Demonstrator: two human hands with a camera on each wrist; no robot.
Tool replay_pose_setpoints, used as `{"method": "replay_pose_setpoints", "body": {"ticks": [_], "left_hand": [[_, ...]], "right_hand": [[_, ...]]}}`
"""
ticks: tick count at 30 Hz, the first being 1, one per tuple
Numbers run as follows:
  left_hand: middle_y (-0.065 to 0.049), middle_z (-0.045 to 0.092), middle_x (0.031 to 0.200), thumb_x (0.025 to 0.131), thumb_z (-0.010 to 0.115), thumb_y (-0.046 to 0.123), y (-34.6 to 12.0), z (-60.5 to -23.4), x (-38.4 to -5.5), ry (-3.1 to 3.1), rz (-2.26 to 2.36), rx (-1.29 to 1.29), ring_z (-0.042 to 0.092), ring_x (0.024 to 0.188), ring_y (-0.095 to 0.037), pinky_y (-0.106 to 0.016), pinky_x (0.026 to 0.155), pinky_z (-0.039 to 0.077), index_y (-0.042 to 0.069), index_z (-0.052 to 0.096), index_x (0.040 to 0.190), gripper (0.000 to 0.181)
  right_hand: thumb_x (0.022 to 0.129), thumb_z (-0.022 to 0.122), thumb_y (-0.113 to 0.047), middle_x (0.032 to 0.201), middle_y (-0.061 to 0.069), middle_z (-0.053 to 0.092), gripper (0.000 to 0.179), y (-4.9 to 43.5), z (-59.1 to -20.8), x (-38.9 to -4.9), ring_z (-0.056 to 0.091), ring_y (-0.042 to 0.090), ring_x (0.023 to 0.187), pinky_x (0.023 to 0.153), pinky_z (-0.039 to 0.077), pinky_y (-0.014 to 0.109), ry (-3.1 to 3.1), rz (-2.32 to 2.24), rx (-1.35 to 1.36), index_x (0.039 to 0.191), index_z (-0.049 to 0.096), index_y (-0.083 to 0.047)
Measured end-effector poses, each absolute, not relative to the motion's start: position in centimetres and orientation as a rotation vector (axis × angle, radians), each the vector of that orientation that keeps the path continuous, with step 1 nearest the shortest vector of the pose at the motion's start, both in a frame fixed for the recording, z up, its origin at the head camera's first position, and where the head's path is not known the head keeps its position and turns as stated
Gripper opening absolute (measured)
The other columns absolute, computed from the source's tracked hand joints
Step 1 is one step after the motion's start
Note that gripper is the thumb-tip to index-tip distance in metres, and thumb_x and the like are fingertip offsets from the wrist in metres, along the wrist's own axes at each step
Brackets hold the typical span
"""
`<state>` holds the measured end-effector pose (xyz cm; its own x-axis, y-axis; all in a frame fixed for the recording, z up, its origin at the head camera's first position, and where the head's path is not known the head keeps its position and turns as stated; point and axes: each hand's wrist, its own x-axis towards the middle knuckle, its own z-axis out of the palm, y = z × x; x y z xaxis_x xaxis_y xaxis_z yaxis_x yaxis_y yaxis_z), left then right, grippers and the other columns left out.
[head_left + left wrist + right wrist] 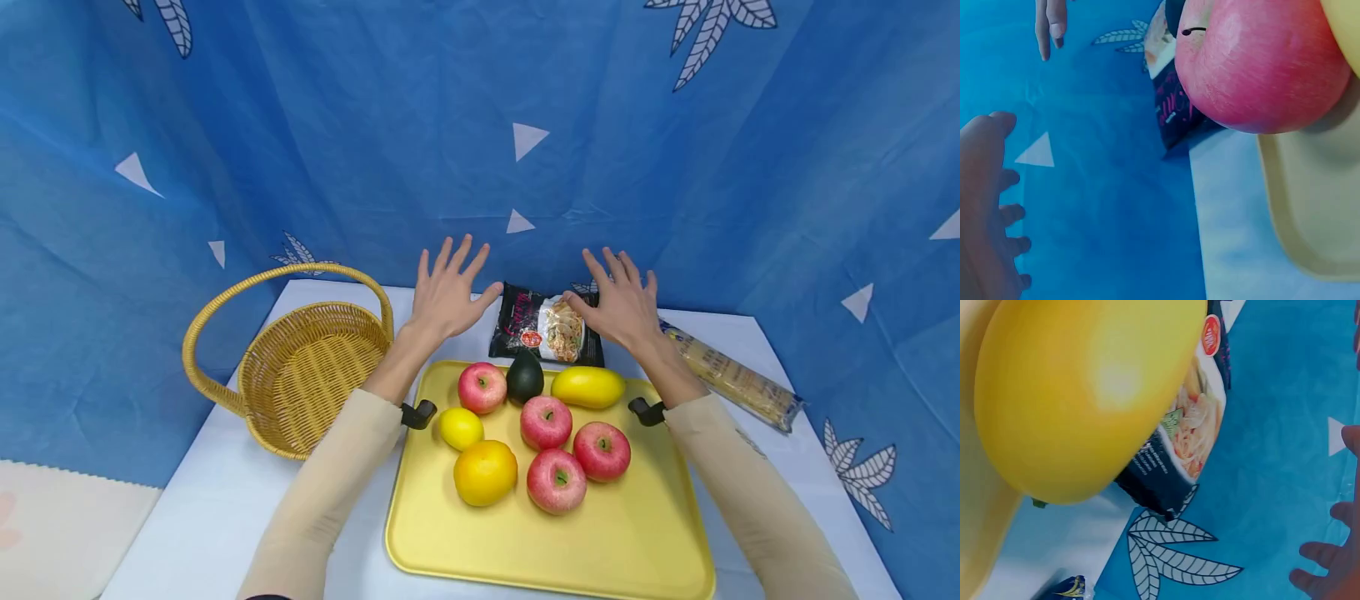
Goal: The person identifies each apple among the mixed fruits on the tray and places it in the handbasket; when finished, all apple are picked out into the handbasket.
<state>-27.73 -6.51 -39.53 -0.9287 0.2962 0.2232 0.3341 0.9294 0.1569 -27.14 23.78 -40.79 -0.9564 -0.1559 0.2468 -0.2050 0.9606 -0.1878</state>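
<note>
Both hands are raised beyond the far side of a yellow tray (637, 542), fingers straight and spread, holding nothing. My left hand (450, 300) is between the wicker basket (315, 375) and a black noodle packet (517, 321). The right hand (618, 304) covers part of that packet's right end in the head view. On the tray lie several red apples (557, 481), an avocado (525, 377), a yellow mango (588, 387), a lemon (461, 428) and an orange (485, 472). An apple (1260, 62) looms large in the left wrist view, the mango (1085, 400) in the right.
A long clear packet of dry noodles (738, 375) lies slantwise at the right of the white table (187, 525). The basket's tall handle (197, 333) arches up at the left. A blue patterned curtain (375, 150) hangs behind the table's far edge.
</note>
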Motion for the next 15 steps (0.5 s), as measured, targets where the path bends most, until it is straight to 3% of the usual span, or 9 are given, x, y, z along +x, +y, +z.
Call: {"method": "replay_pose_setpoints", "body": {"ticks": [4, 9, 15], "left_hand": [[0.003, 0.008, 0.169, 0.097, 0.025, 0.074, -6.9, -38.8, -26.7, -2.83, -0.351, -0.57, 0.004, 0.156, -0.027, -0.058, 0.122, 0.002, 0.035, 0.017, 0.161, 0.076], [0.002, 0.017, 0.168, 0.1, 0.035, 0.067, -7.8, -37.9, -25.7, -2.702, -0.468, -0.666, 0.014, 0.155, -0.027, -0.055, 0.123, 0.006, 0.033, 0.026, 0.16, 0.07], [0.002, 0.026, 0.165, 0.102, 0.045, 0.058, -8.9, -37.6, -24.7, -2.605, -0.527, -0.775, 0.022, 0.153, -0.024, -0.054, 0.122, 0.015, 0.03, 0.034, 0.158, 0.063]], "right_hand": [[0.092, 0.057, -0.064, 0.162, 0.014, 0.03, 0.084, 23.7, -40.2, -26.2, 0.027, 0.044, 0.145, 0.105, 0.02, 0.076, -2.865, 0.378, 0.323, 0.161, 0.021, -0.032], [0.092, 0.059, -0.063, 0.152, 0.017, 0.043, 0.078, 23.9, -39.6, -25.2, 0.037, 0.047, 0.137, 0.103, 0.026, 0.076, -2.862, 0.443, 0.4, 0.158, 0.034, -0.028], [0.094, 0.059, -0.059, 0.15, 0.02, 0.044, 0.071, 24.0, -39.6, -24.3, 0.041, 0.045, 0.136, 0.104, 0.033, 0.071, -2.925, 0.468, 0.496, 0.154, 0.043, -0.025]]}}
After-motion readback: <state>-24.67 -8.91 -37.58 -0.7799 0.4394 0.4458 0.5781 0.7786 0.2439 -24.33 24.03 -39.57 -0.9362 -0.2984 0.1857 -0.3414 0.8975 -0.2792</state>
